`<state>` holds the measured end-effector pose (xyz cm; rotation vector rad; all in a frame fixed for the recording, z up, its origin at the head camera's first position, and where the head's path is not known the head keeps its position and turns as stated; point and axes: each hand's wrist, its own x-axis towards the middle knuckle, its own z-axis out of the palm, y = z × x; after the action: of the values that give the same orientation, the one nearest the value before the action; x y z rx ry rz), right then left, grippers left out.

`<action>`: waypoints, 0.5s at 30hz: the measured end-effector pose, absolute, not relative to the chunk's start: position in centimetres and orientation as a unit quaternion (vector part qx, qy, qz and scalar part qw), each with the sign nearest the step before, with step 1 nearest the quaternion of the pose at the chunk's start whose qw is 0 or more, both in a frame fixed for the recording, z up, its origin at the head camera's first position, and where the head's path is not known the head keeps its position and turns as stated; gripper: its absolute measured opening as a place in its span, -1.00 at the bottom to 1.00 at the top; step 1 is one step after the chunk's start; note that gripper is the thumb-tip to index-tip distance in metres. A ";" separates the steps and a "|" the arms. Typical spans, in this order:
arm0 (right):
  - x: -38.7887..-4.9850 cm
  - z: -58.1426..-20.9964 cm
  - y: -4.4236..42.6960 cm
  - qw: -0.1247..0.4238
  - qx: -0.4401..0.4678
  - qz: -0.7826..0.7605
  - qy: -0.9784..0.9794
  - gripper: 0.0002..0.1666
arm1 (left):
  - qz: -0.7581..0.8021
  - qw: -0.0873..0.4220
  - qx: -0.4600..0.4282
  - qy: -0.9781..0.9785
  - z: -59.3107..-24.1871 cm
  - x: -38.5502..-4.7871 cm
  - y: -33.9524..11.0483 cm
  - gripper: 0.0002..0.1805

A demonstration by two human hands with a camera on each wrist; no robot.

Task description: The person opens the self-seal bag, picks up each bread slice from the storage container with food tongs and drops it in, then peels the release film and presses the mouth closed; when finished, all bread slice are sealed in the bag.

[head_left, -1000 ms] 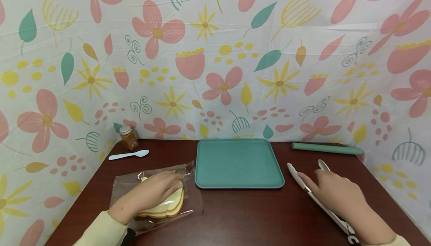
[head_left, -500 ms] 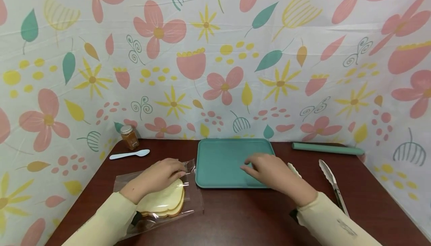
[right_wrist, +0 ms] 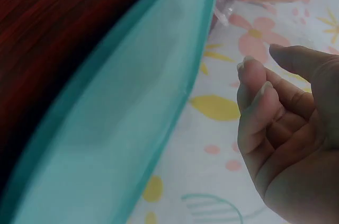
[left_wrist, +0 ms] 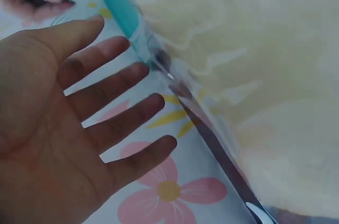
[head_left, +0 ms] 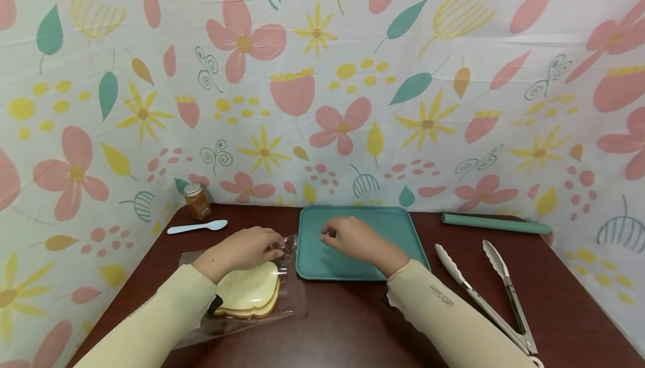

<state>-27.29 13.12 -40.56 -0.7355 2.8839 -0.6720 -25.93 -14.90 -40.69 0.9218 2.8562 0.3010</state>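
Observation:
In the head view the left hand [head_left: 242, 253] hovers over the upper part of a clear plastic bag [head_left: 294, 301] that holds sliced bread [head_left: 249, 289]. Its fingers look spread and relaxed in the left wrist view, with nothing between them and the bread [left_wrist: 286, 86] alongside. Above the teal tray [head_left: 322, 264] is the right hand [head_left: 360, 242], its fingers loosely bent and holding nothing. The right wrist view shows this hand [right_wrist: 296, 134] beside the tray [right_wrist: 127, 113], thumb apart from the fingers.
Metal tongs [head_left: 484, 303] lie spread on the table's right side, below a green rod [head_left: 496, 223] near the back edge. A jar [head_left: 198, 203] stands at the back left, with a pale blue spoon [head_left: 197, 227] in front of it.
The right hand has let go of the tongs and moved left over the tray. The left hand has lifted slightly and shifted up the bag, uncovering more of the bread.

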 end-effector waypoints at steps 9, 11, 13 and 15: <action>-29.7 -42.0 9.7 0.048 -0.238 -0.252 0.937 -0.69 | 0.058 0.010 0.268 0.961 -40.6 -27.5 -12.7 -0.75; -30.1 -42.3 9.1 0.037 -0.242 -0.251 0.937 -0.73 | 0.055 0.019 0.248 0.967 -40.5 -28.1 -12.3 -0.76; -30.4 -42.7 8.5 0.034 -0.249 -0.255 0.934 -0.75 | 0.059 0.043 0.229 0.971 -40.4 -28.6 -12.0 -0.77; -30.6 -42.9 8.0 0.033 -0.253 -0.263 0.930 -0.77 | 0.069 0.069 0.217 0.971 -40.4 -29.0 -11.8 -0.76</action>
<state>-30.58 8.00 -42.91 -0.7793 2.8632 -0.8090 -29.01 -11.84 -40.42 0.6521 2.9241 0.2073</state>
